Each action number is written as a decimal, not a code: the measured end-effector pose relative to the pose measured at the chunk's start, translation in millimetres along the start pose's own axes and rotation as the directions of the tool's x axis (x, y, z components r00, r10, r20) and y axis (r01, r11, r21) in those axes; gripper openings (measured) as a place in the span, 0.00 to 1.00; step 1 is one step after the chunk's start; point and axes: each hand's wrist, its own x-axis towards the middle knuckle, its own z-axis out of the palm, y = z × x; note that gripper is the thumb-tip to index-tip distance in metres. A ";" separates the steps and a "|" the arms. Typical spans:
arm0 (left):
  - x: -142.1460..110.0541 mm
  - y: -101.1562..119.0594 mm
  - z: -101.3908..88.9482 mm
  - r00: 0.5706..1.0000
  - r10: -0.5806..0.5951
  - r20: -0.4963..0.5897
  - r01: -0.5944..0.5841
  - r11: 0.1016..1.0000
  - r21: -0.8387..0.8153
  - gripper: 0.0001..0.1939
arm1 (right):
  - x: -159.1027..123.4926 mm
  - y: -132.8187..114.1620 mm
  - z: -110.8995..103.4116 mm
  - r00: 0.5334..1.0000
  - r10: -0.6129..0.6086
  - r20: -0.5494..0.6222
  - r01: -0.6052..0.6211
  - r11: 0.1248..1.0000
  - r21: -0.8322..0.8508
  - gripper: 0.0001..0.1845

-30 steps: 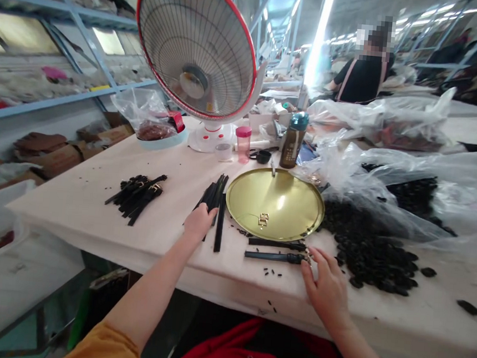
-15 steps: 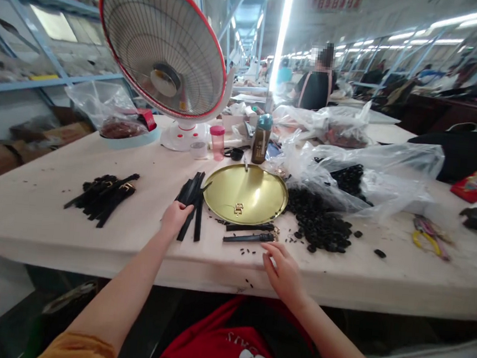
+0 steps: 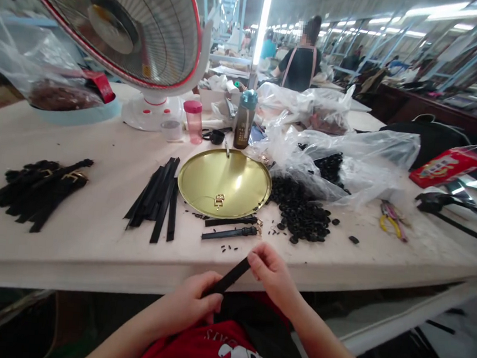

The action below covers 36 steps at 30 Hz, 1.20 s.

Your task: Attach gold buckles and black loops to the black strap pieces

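A black strap (image 3: pixel 233 276) is stretched slantwise between my hands, in front of the table's near edge. Its lower end sits in my left hand (image 3: pixel 197 299), fingers closed round it. My right hand (image 3: pixel 270 268) pinches the upper end. Beyond them, two black straps with gold buckles (image 3: pixel 229 234) lie side by side below a round gold tray (image 3: pixel 195 192). Small gold buckles (image 3: pixel 219 201) rest on the tray. Left of it is a bundle of plain black straps (image 3: pixel 153 196); further left lies a pile of buckled black straps (image 3: pixel 41 189).
A heap of black oval pieces (image 3: pixel 302 212) spills from a clear plastic bag (image 3: pixel 374 157) at right. Yellow-handled pliers (image 3: pixel 391 226) lie beyond it. A large fan (image 3: pixel 163 33), a pink-lidded cup (image 3: pixel 193 122) and a bottle (image 3: pixel 244 121) stand behind. Another person (image 3: pixel 301 62) is further back.
My left hand has come from the plain strap bundle to the table's front edge with a strap. My right hand has left the buckled straps and grips its other end. The view has shifted right.
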 end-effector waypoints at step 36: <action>32.1 16.5 15.0 0.954 -0.172 0.244 0.285 0.277 -0.918 0.12 | -3.0 12.9 -37.3 0.950 0.306 0.065 -0.311 0.896 0.317 0.18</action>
